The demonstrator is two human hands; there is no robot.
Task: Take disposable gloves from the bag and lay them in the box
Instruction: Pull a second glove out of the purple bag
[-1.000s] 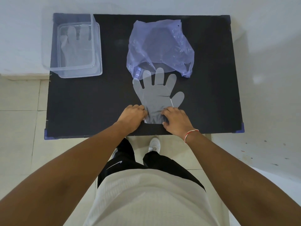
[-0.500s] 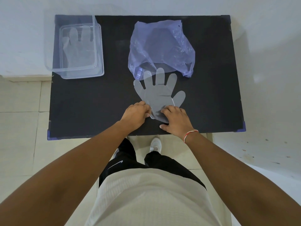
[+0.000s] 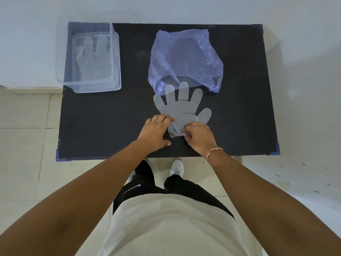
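So the clear glove [image 3: 181,108] is lying flat on the black counter [image 3: 110,126], about the middle, its own finger tips pointing to the far side and just overlapping the mouth of the purple bag [image 3: 184,58]. Its cuff end is bunched up toward the near edge, and that's where we've got both hands on it. Our left hand [image 3: 155,133] sits on the left side of the cuff with the fingers [image 3: 162,118] curled down onto the plastic, thumb stretched out along the counter. Our right hand [image 3: 200,136] is on the right side, fingers closed in a pinch on the crumpled cuff. Whether the left one actually grips or only presses, we can't tell.

The bag lies just beyond the glove, open end facing us. Way over at the far left corner is the clear plastic box [image 3: 116,85], with another glove [image 3: 92,58] already lying flat inside it. There's a red and white thread band [image 3: 214,152] on our right wrist.
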